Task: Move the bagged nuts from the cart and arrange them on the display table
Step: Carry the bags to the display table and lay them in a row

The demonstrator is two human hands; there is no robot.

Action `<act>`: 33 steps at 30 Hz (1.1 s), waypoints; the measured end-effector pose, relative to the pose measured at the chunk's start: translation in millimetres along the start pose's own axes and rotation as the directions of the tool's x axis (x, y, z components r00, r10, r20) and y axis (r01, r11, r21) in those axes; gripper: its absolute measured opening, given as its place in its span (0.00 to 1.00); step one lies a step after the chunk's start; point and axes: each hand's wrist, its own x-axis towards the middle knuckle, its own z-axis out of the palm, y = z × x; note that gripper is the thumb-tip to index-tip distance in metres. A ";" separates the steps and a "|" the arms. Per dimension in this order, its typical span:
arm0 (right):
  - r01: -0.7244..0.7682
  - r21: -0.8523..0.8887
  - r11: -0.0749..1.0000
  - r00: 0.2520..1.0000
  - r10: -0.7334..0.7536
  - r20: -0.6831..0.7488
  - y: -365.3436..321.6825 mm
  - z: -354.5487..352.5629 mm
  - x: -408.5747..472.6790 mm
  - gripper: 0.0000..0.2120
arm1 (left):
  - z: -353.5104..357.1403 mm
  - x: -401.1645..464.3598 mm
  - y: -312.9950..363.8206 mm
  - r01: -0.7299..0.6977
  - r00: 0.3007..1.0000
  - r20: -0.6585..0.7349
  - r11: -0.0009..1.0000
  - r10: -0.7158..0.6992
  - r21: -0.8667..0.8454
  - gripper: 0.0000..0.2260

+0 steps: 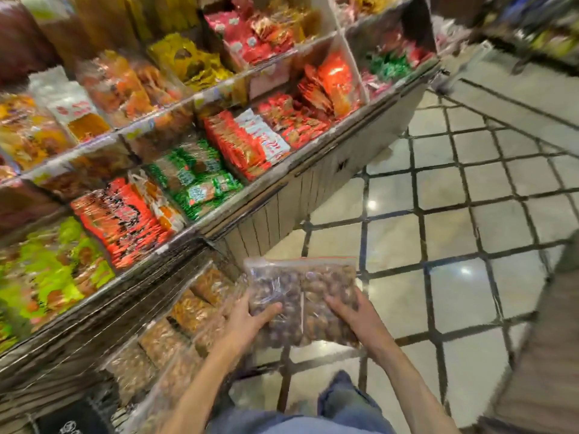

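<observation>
Both hands grasp one clear bag of nuts (302, 300) held flat over the floor, the left hand (250, 317) and right hand (347, 311) on opposite sides, likely to share its weight. More bagged nuts (175, 333) lie just left of the left hand.

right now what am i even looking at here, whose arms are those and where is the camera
The single picture comes from a wide-angle camera worn on a person's head, looking forward and down, so the two bare arms at the bottom are the wearer's own. The left hand and right hand together grip clear plastic zip bags of brown nuts, held in the air above the tiled floor. To the left stands a display table divided into compartments full of red, green and yellow snack packets. Below its edge, more clear bags of nuts lie stacked, apparently in the cart. The picture is blurred.
</observation>
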 end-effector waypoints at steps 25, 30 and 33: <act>0.205 0.275 0.939 0.694 0.059 -0.717 -52.1 -489.1 49.6 0.19 | 504.4 233.8 277.9 -0.233 0.751 0.649 0.968 0.122 0.088 0.22; 0.266 0.301 0.916 0.569 0.103 -0.816 -90.2 -566.2 85.9 0.23 | 594.7 299.3 354.4 -0.314 0.638 0.756 0.945 0.144 0.086 0.20; 0.280 0.315 0.907 0.509 0.138 -0.850 -112.2 -612.8 106.3 0.24 | 646.5 337.8 393.8 -0.317 0.575 0.812 0.942 0.098 0.110 0.22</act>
